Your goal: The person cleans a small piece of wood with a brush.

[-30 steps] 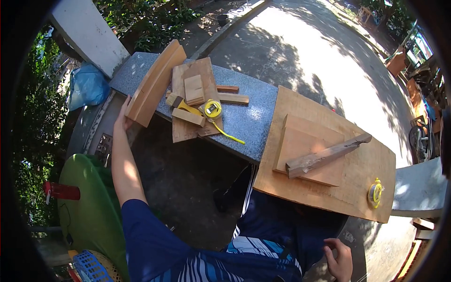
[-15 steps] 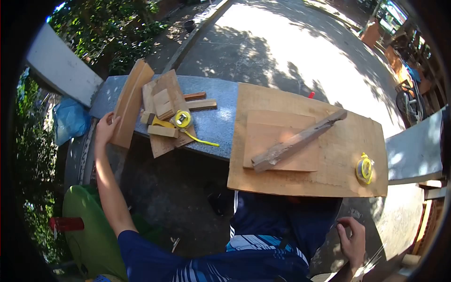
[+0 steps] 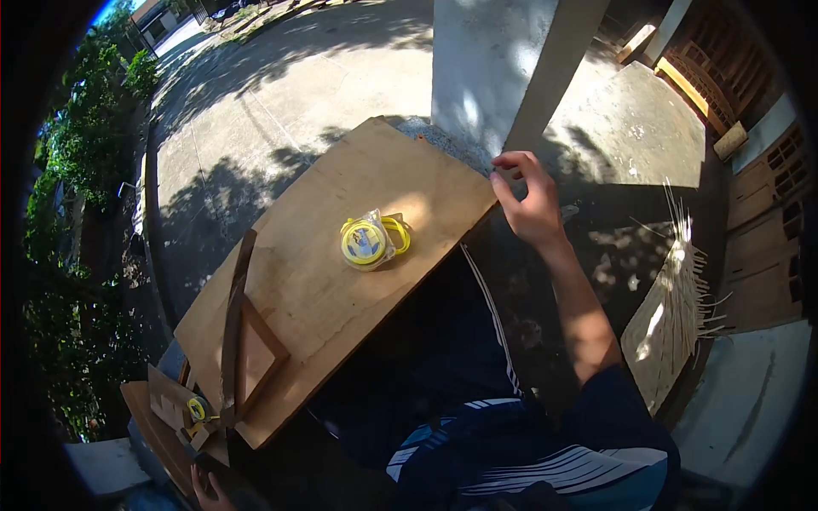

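My right hand (image 3: 530,200) is raised beside the right corner of the large wooden board (image 3: 341,187), its fingers curled toward the thumb; whether anything small is between them is not clear. On the board lies a yellow coiled roll (image 3: 365,243) in clear wrap. A long dark wood piece (image 3: 234,324) rests across smaller boards (image 3: 258,349) at the left. At the bottom left, my left hand (image 3: 207,490) is partly visible near a long plank (image 3: 162,434), its fingertips hidden. A yellow tape measure (image 3: 197,409) sits among wood pieces.
A pale pillar (image 3: 490,72) rises behind the board's far right corner. To the right, a bundle of thin sticks (image 3: 669,315) lies on the ground near wooden panels (image 3: 763,230). Green bushes (image 3: 81,153) line the left side.
The view has swung right, so the board now appears tilted and nearer. My right hand has come up from beside my lap to the board's corner. My left hand is now at the lower edge.
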### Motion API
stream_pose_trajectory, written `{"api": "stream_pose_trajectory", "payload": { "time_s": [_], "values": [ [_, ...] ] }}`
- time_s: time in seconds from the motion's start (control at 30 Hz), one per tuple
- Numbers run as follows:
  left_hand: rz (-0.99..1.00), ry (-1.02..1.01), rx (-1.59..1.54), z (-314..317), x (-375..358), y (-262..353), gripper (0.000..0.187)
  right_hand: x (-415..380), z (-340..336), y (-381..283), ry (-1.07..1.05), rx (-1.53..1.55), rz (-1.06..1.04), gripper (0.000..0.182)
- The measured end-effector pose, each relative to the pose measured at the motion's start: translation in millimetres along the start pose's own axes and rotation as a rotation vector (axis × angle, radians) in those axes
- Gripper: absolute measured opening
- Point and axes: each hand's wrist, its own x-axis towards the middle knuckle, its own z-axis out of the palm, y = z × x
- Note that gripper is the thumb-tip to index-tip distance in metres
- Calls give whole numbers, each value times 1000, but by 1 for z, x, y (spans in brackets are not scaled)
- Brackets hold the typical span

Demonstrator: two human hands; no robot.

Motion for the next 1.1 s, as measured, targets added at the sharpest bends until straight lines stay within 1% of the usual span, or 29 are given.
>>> {"api": "stream_pose_trajectory", "payload": {
  "time_s": [0.03, 0.07, 0.1, 0.2, 0.23, 0.27, 0.33, 0.4, 0.47, 0.53, 0.57, 0.67, 0.73, 0.8, 0.87, 0.9, 0.97, 1.0, 1.07, 1.1],
  "values": [
    [-60, 19, -38, 3, -11, 18, 44, -1, 2, 22, 42, 27, 25, 23],
    [-94, -4, -21, 6, -18, 13, 42, 0, 4, 39, 84, 56, 45, 24],
    [-88, -21, -13, 8, -28, 28, 40, -1, 5, 45, 83, 47, 184, 24],
    [-129, -26, 46, 9, -53, 75, 39, -10, 8, 74, -55, 200, 412, 20],
    [-102, -32, 36, 10, -57, 79, 40, -13, 11, 85, -97, 263, 415, 20],
    [-129, -8, 37, 7, -61, 102, 40, -17, 17, 97, -139, 330, 415, 20],
    [-183, 42, 37, 1, -60, 165, 40, -13, 32, 116, -232, 474, 420, 20],
    [-123, 102, 25, 0, -59, 212, 40, -2, 46, 122, -343, 619, 438, 20],
    [53, 85, -27, 4, -51, 196, 42, 17, 58, 121, -392, 529, 351, 25],
    [31, 39, -107, 9, -32, 178, 45, 39, 71, 118, -404, 387, 217, 27],
    [24, 17, -147, 11, -30, 176, 46, 43, 94, 130, -368, 275, 60, 34],
    [81, 40, -50, 29, -18, 230, 48, 49, 127, 123, -462, -51, 43, 29],
    [274, 50, 131, 40, -4, 249, 44, 56, 135, 118, -561, -165, 85, 40],
    [356, 31, 170, 47, -2, 281, 42, 70, 133, 107, -623, -263, 80, 54],
    [376, 35, 90, 54, 6, 285, 42, 78, 144, 112, -690, -260, 141, 50],
    [376, 51, 70, 57, 9, 285, 41, 85, 145, 108, -725, -222, 213, 49],
    [374, 87, 20, 65, 17, 278, 41, 95, 143, 103, -799, -142, 307, 54],
    [377, 94, -11, 70, 19, 272, 41, 98, 160, 124, -832, -147, 301, 56],
    [416, 116, 39, 76, 21, 264, 39, 107, 183, 160, -864, -16, 274, 85],
    [423, 147, 41, 77, 22, 262, 38, 108, 183, 160, -844, -4, 193, 56]
  ]
}}
